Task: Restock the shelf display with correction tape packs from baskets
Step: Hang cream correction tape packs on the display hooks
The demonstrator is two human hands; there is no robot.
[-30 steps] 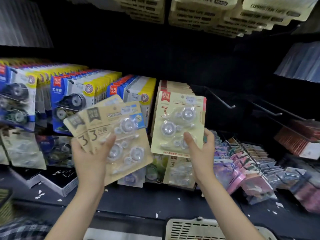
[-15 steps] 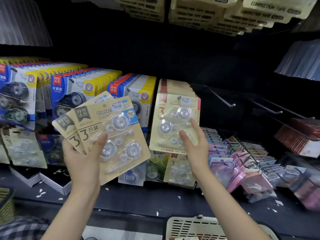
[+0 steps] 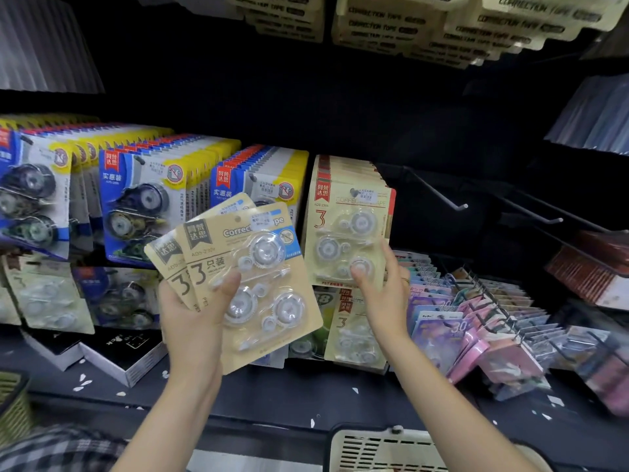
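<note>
A fanned bunch of beige cardboard blister packs of correction tape (image 3: 252,284), each with three clear plastic dispensers, is held up in front of the shelf by the left hand (image 3: 194,321). The fingers are curled behind the cards and the thumb (image 3: 226,282) is pressed on the front pack, so the bunch is gripped firmly. At least three packs can be counted in it, tilted to the right.

The right hand (image 3: 383,298) is placed on the front cream-coloured cardboard pack with a red ribbon label and a large figure 3 (image 3: 350,233), which hangs at the front of a full row of the same packs on a peg. The fingers are nearly straight and spread; the thumb (image 3: 359,272) is laid on the lower blister and the other fingers lie along the right edge of the card. The pack is touched, not clearly pinched.

To the left of this row, rows of blue-and-yellow cardboard packs with dark dispensers (image 3: 143,199) are hung. To the right, bare metal peg hooks (image 3: 439,194) are seen against the dark back wall. Below them, pink and purple small packets (image 3: 476,338) are stacked in a wire rack. The rim of a cream plastic basket with slots (image 3: 384,447) is visible at the bottom edge, between the forearms. On the dark shelf board (image 3: 272,393) small white scraps are scattered.
</note>
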